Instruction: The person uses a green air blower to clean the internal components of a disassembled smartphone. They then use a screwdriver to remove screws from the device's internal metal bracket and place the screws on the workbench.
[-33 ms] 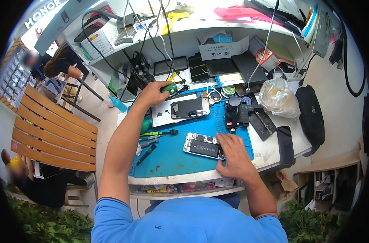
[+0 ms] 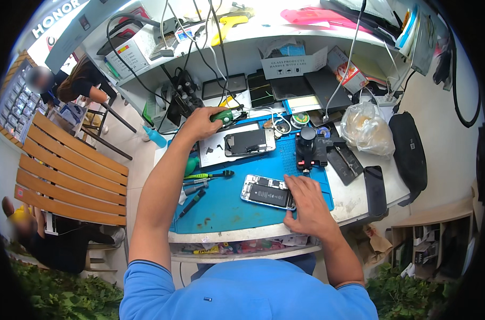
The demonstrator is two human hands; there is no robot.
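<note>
My left hand [image 2: 201, 125] is closed around a green-handled tool [image 2: 225, 116] at the back of the blue work mat [image 2: 237, 218]; the tool's exact kind is unclear. Below it, a detached phone screen assembly [image 2: 248, 143] lies on a white box. Nearer to me an opened smartphone [image 2: 269, 193] shows its black battery and inner parts. My right hand [image 2: 308, 207] holds the phone's right end, fingers over the far edge and thumb by the near edge, hiding that end. Left of the phone lie a green-and-black brush [image 2: 213, 175] and a dark screwdriver [image 2: 193, 204].
A black clamp-like device [image 2: 307, 149], a solder spool [image 2: 300, 119] and a clear plastic bag [image 2: 366, 129] stand at the back right. A dark phone [image 2: 374, 191] and a black case [image 2: 407, 152] lie at the right edge. Cables hang from the shelf [image 2: 274, 42]. Other people are at the left.
</note>
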